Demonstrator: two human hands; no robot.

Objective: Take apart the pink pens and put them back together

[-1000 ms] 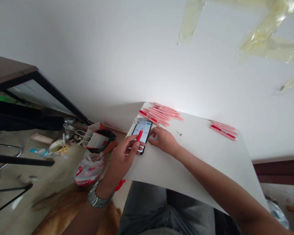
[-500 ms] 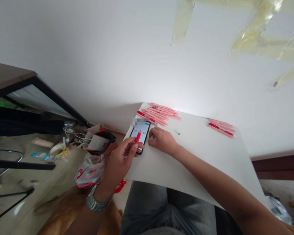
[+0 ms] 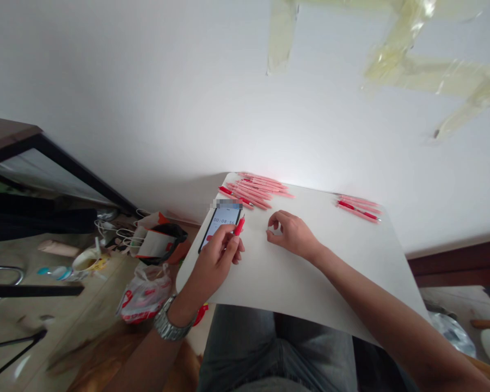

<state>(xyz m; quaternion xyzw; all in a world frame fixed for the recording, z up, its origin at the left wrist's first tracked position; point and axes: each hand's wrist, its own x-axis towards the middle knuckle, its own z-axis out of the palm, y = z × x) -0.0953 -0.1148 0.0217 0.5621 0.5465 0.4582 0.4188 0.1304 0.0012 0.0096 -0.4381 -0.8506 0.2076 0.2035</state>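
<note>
A red pen (image 3: 239,225) stands tilted in my left hand (image 3: 220,251), its metal tip pointing up and away. Thumb and fingers are closed round its lower part, which they hide. Beneath and beside this hand lies a phone (image 3: 224,214) with a timer on its screen. My right hand (image 3: 291,234) hovers over or rests on the white table (image 3: 294,283); its fingers are curled, with a gap between thumb and index fingertip. Nothing shows in that gap. The small metal piece seen earlier on the table is hidden, apparently behind this hand.
A pile of pink and red pens (image 3: 255,190) lies at the table's back left. A smaller group of pens (image 3: 358,208) is at the right. The wall (image 3: 188,109) borders the table's back. Bags (image 3: 147,294) stand on the floor at left, near brown fur (image 3: 93,359).
My right hand has moved right, over where the small metal piece lay. My left hand has shifted slightly right relative to the phone, still holding the red pen. The view has turned slightly.
</note>
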